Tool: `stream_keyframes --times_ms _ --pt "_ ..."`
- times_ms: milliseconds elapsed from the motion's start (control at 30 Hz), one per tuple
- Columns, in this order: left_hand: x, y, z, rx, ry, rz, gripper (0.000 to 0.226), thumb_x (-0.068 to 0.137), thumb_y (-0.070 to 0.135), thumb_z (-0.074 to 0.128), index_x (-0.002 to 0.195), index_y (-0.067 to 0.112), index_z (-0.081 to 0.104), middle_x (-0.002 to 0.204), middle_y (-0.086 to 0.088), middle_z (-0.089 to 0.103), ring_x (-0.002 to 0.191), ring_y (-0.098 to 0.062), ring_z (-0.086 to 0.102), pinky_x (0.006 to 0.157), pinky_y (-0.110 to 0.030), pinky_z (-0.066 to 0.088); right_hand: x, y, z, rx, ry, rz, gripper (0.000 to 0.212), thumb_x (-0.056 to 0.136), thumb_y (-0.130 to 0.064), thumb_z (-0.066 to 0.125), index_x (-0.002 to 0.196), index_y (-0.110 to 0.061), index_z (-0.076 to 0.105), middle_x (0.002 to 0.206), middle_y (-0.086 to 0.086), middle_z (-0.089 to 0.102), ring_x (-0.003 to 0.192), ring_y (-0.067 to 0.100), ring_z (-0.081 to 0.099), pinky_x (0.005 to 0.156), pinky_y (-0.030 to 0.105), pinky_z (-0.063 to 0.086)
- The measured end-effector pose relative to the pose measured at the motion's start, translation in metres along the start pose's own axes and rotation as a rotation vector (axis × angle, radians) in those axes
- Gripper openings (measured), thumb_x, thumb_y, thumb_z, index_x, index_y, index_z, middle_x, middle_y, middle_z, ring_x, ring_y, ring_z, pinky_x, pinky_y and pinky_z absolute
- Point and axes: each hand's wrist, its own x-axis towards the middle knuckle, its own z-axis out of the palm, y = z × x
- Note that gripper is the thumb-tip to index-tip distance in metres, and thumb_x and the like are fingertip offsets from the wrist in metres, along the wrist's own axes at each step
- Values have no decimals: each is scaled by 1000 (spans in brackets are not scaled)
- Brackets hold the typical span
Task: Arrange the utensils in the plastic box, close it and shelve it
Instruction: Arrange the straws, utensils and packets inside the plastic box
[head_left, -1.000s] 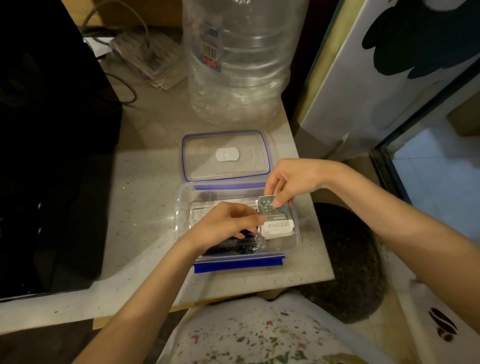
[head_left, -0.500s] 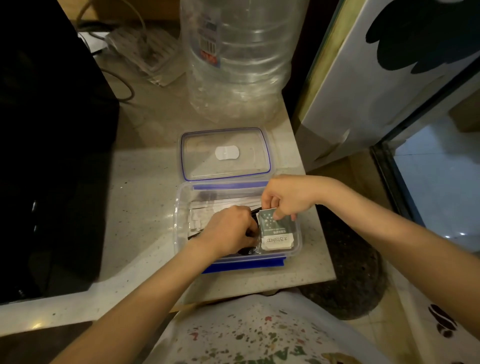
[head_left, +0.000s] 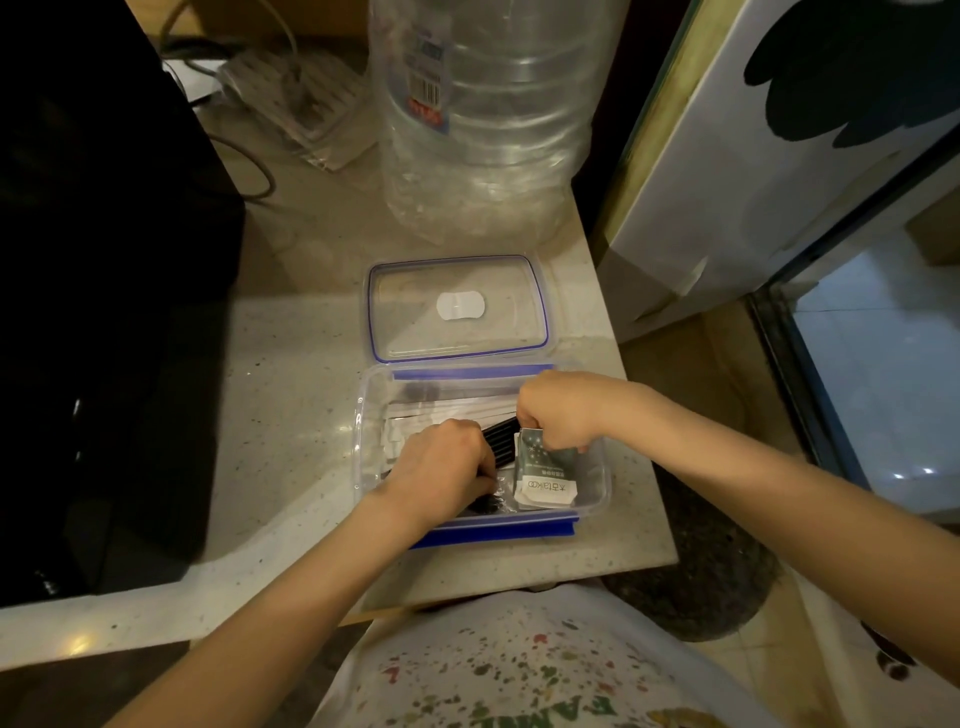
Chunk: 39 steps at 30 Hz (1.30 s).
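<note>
A clear plastic box (head_left: 370, 415) with blue clips stands open on the stone counter. Its lid (head_left: 457, 332) lies flat just behind it. Inside are white paper-wrapped utensils (head_left: 447, 410), black plastic utensils (head_left: 501, 441) and a green-and-white sachet (head_left: 545, 478). My left hand (head_left: 441, 467) is inside the box, closed around the wrapped black utensils. My right hand (head_left: 558, 410) is at the box's right side, pinching the top of the sachet.
A large clear water bottle (head_left: 483, 114) stands behind the lid. A black appliance (head_left: 104, 312) fills the left side. A power strip with cables (head_left: 296, 98) lies at the back. The counter edge (head_left: 644, 519) runs right of the box, with a white fridge (head_left: 779, 156) beyond.
My right hand has lowered into the box with the sachet. My left hand has closed further over the black utensils and shifted slightly left.
</note>
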Motion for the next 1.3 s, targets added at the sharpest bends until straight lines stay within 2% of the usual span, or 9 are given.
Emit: stream_keyframes --times_ms 67,133,233,333,567,633,800,1067,1300 --pt "0 -1 1 -10 6 -13 14 81 23 65 90 20 74 96 -4 69 84 -22 63 75 -35 55 -2 -3 1 -60 52 -8 28 81 7 48 58 -8 47 57 6 48 56 23 56 56 34 49" --pt "0 -2 0 -5 9 -13 14 81 25 65 91 19 74 97 -3 67 85 -22 62 74 -35 54 -6 -8 4 -136 119 -18 31 84 3 49 57 -11 43 58 2 42 53 16 43 52 30 40" --pt "-1 -3 -2 9 23 3 15 82 25 64 92 16 71 98 -4 64 85 -21 61 72 -33 53 -11 -17 11 -302 232 -42 14 88 -2 48 84 -6 61 76 5 55 71 21 53 59 30 38" --pt "-3 -4 -5 0 103 -30 19 80 25 65 95 13 63 98 -4 62 86 -22 60 66 -29 45 -12 -17 14 -354 276 -27 16 88 -1 51 96 -6 63 98 10 66 91 26 61 63 31 39" --pt "-2 -5 -5 52 125 -169 53 77 34 69 120 14 44 121 -8 51 100 -25 59 79 -33 51 -13 -10 11 -270 342 -66 9 87 -3 52 87 -9 58 85 10 59 84 27 61 65 33 44" --pt "-1 -4 -4 68 114 -170 48 80 33 66 118 12 48 121 -8 50 99 -25 59 79 -32 50 -10 -5 11 -191 426 -107 4 87 -8 54 86 -9 58 83 6 57 83 26 61 65 33 45" --pt "-2 1 -6 132 124 -151 34 84 27 60 112 9 53 115 -7 52 92 -24 60 66 -28 45 -2 -5 18 -78 465 -203 26 87 -24 57 111 -13 58 105 3 59 84 20 59 68 33 48" --pt "-1 3 -3 289 143 -134 20 88 13 51 106 10 58 110 -8 59 102 -24 56 75 -34 49 11 -7 23 -74 571 -241 20 90 -10 51 105 -11 64 100 7 62 85 25 62 71 41 52" --pt "0 2 -3 251 144 -144 26 86 12 53 111 11 55 110 -8 59 98 -25 59 69 -30 44 25 -12 12 -159 438 -296 14 88 -6 54 93 -8 67 89 8 64 78 22 62 70 38 54"
